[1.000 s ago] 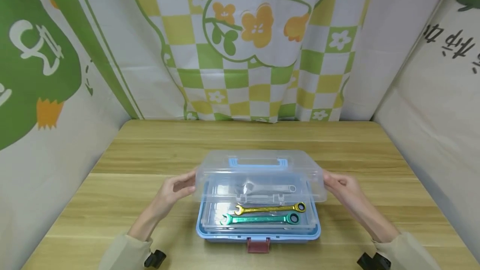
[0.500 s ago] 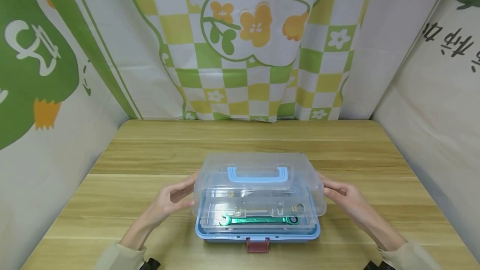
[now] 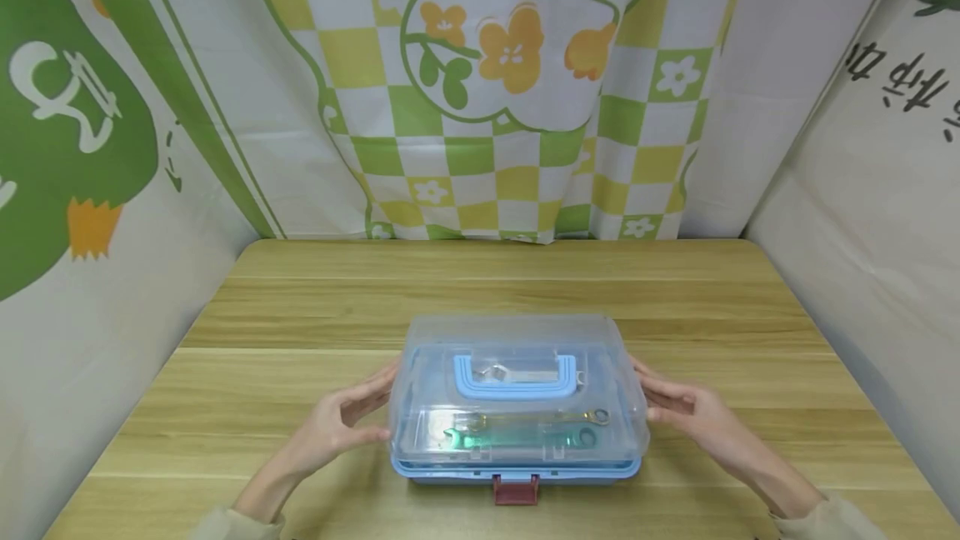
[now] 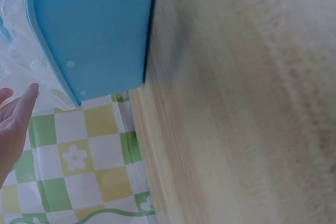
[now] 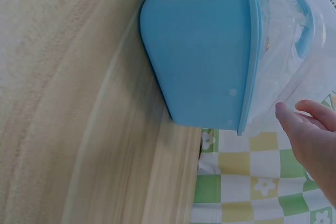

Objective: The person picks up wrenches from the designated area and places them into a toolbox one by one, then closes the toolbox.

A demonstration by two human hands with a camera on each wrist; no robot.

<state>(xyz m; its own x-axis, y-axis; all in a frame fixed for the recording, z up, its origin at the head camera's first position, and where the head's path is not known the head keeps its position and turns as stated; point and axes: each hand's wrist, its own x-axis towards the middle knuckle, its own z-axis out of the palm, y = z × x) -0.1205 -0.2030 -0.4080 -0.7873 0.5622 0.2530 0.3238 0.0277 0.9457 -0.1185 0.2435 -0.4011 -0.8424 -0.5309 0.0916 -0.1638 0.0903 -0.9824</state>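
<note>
A toolbox stands at the middle of the table, with a blue base (image 4: 100,30) and a clear lid (image 3: 517,330) that has a light blue carry handle (image 3: 516,391). The lid is almost down, its front edge just above the base rim. Through it show a green wrench (image 3: 517,439), a gold wrench (image 3: 547,418) and a silver wrench (image 3: 528,375) in the tray. My left hand (image 3: 326,427) is at the lid's left side, fingers extended, thumb toward the front. On the opposite side my right hand (image 3: 705,419) touches the lid with its fingers likewise extended.
A dark red latch (image 3: 516,490) hangs at the front of the base. The wooden table (image 3: 300,307) runs back to a checked curtain (image 3: 480,182), with cloth walls on both sides.
The lid has swung forward and down over the tray, covering all the wrenches, and its handle now lies facing up front. Both hands have followed it, staying at its sides.
</note>
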